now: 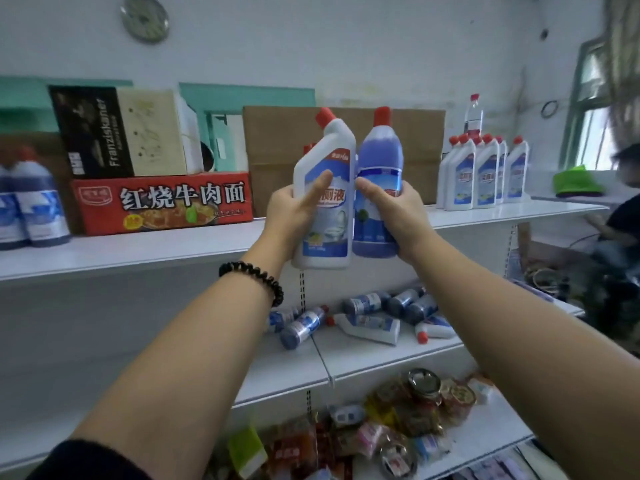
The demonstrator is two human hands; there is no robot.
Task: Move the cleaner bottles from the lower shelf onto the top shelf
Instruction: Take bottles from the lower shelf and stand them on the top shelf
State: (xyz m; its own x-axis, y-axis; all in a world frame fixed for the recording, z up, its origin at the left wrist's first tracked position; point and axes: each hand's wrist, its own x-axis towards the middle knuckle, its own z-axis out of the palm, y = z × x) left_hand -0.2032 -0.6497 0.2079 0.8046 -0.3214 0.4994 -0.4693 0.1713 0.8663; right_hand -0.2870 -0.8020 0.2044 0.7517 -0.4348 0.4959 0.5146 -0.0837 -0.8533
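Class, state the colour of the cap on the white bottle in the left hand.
Red cap on the white bottle, clearest in the head view.

Pale wall, green-framed window right.

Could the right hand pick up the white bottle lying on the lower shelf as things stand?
Probably not yet: the right hand is full, holding a blue bottle. The lying white bottle itself is uncovered, with bare lower shelf before it.

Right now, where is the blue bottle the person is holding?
Centre of the head view: the right hand grips the blue bottle upright, beside the white bottle in the left hand, before the brown cardboard box on the top shelf.
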